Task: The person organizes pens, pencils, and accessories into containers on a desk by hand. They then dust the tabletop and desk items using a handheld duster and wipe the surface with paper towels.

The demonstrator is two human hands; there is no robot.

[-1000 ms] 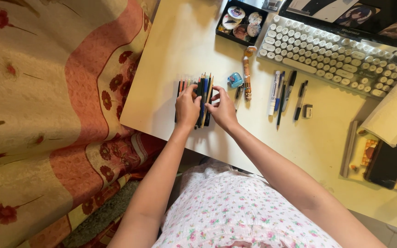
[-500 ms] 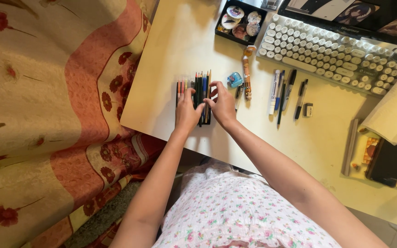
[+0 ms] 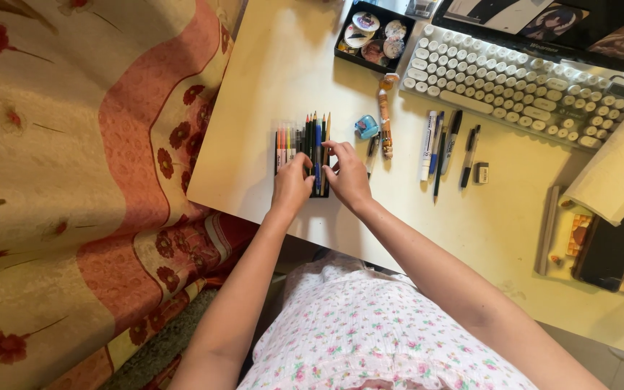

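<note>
Pressing in from both sides, the left hand (image 3: 290,189) and right hand (image 3: 348,177) pinch the pencils (image 3: 305,144) — a flat row near the desk (image 3: 269,72) edge, left of the sharpener (image 3: 367,128), long axes pointing away from her, tips clear beyond the fingers.

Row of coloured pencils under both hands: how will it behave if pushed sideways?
The coloured pencils are thin, stiff, separate sticks lying side by side, so they would probably roll and scatter. The left hand and right hand bracket the row, likely keeping it together.
</note>
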